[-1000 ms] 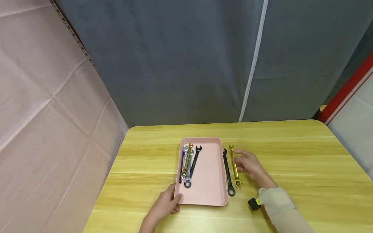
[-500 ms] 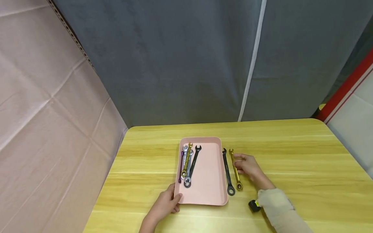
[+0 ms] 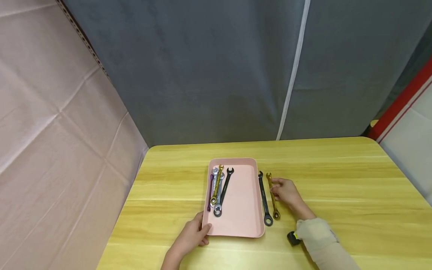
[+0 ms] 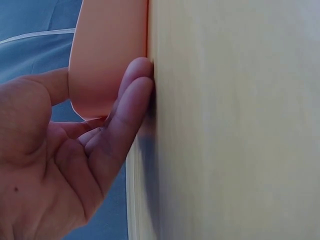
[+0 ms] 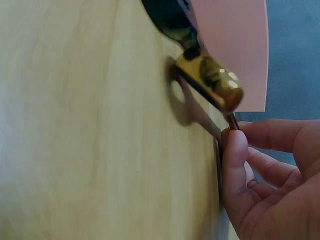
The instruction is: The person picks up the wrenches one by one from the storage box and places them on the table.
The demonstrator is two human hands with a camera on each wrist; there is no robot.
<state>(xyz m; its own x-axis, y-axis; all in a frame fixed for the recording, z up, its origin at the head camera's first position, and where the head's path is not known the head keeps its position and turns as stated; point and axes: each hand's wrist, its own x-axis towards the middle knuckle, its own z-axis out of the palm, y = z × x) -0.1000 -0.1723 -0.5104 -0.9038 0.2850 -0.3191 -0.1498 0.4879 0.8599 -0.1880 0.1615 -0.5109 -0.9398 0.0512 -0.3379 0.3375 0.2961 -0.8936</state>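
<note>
Head view: we find the pink tray (image 3: 241,210) on the wooden table (image 3: 344,180), with the left hand (image 3: 193,234) at its near-left corner. That hand grips the corner, thumb over the rim and the other fingers outside; the left wrist view agrees, two fingers lying low along the tray's outer wall.

The right hand (image 3: 285,193) pinches the loose gold wrench (image 3: 272,198) by its shank, to the right of the tray. Its open end points away from the person. From the right wrist view we note the ring end raised off the wood (its ring-shaped shadow falls apart from it). Between this wrench and the tray lies the outer black wrench (image 3: 264,197), just beside the tray's right wall; whether it touches, we cannot tell.

Inside the tray, gathered along the left side, we count five: the purple wrench (image 3: 210,193) nearest the wall, the first silver wrench (image 3: 215,178), the second silver wrench (image 3: 219,197), the inner gold wrench (image 3: 217,187) lying across the silver ones, and the inner black wrench (image 3: 226,187), slanted, its near end overlapping the second silver one's.

Behind the table hangs the dark curtain (image 3: 209,75).
</note>
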